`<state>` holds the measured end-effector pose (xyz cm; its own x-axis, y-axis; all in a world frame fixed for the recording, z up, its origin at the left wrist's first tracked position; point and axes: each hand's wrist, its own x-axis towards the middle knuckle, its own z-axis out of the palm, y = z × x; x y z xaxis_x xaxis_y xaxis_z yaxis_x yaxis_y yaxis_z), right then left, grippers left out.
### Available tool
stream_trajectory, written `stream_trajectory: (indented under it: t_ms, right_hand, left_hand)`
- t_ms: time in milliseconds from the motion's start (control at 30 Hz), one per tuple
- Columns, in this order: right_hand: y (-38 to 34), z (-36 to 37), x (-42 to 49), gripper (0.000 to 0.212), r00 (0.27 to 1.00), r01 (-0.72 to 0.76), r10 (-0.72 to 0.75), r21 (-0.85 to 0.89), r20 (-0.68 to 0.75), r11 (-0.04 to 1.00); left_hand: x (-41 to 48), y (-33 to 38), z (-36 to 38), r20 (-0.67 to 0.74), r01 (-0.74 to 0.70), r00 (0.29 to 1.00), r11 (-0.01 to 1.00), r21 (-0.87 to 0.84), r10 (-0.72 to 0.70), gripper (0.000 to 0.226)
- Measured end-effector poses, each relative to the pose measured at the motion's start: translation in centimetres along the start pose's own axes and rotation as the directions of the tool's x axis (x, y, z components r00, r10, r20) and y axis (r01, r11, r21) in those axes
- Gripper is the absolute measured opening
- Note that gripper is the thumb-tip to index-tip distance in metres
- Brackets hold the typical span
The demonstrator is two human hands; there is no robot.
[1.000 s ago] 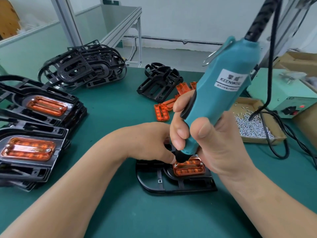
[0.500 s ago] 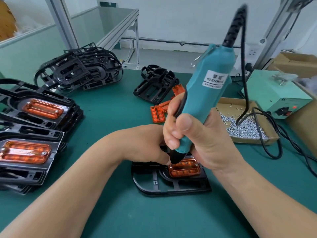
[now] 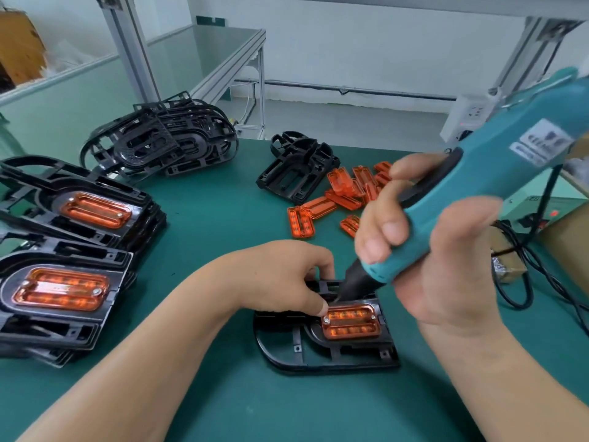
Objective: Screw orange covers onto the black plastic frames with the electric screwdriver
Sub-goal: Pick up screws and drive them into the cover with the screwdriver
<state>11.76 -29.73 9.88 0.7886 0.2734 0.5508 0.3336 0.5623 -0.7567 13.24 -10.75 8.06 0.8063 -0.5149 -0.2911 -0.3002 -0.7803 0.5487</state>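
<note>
A black plastic frame (image 3: 306,352) lies flat on the green mat in front of me, with an orange cover (image 3: 352,323) seated in it and a screw at each upper corner. My left hand (image 3: 283,279) holds the frame's far left edge, thumb tip touching the cover's left corner. My right hand (image 3: 424,260) grips the teal electric screwdriver (image 3: 471,193), which tilts to the right; its black tip hangs just above the frame's far edge, off the cover.
Stacks of frames with covers fitted (image 3: 63,250) sit at the left. Bare black frames (image 3: 162,141) are piled at the back left, and more (image 3: 299,167) lie centre back beside loose orange covers (image 3: 344,193). A cardboard screw tray (image 3: 506,266), power box and cables stand right.
The screwdriver has lifted off the cover's left corner and leaned far over to the right. My left hand stays on the frame.
</note>
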Motion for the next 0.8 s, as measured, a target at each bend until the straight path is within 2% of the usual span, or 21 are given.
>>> stream_trajectory:
  t_ms: [133,267,333,467,567,667,800]
  right_hand:
    - [-0.6,-2.8,0.0,0.057,0.954,-0.076,0.078,0.019,-0.289,0.997]
    - [-0.6,-5.7,0.2,0.053,0.839,-0.206,0.241,0.125,-0.489,0.971]
    - [-0.4,-6.7,0.3,0.048,0.806,-0.265,0.312,0.164,-0.503,0.950]
    - [-0.1,-7.3,0.2,0.048,0.785,-0.349,0.382,0.160,-0.487,0.923]
    - [0.0,-7.7,-0.1,0.043,0.750,-0.463,0.470,0.138,-0.466,0.876]
    - [-0.1,-8.1,-0.2,0.037,0.735,-0.556,0.522,0.055,-0.433,0.829]
    - [0.0,-8.3,0.0,0.036,0.735,-0.591,0.522,-0.030,-0.432,0.806]
  left_hand:
    - [0.1,-0.4,-0.2,-0.048,-0.032,0.998,0.999,0.040,0.034,0.031]
    - [-0.2,-0.2,-0.2,-0.068,-0.076,0.995,0.995,0.059,0.080,0.065]
    - [-0.6,0.3,-0.1,-0.021,-0.109,0.994,0.991,0.081,0.111,0.081]
    - [-1.4,1.8,0.7,0.090,-0.166,0.985,0.956,0.241,0.149,0.096]
    - [-1.7,2.4,1.7,0.109,-0.166,0.985,0.926,0.338,0.137,0.112]
    - [-1.7,2.7,2.0,0.089,-0.169,0.985,0.914,0.370,0.146,0.107]
    - [-2.3,3.4,1.8,0.008,-0.167,0.984,0.895,0.414,0.180,0.077]
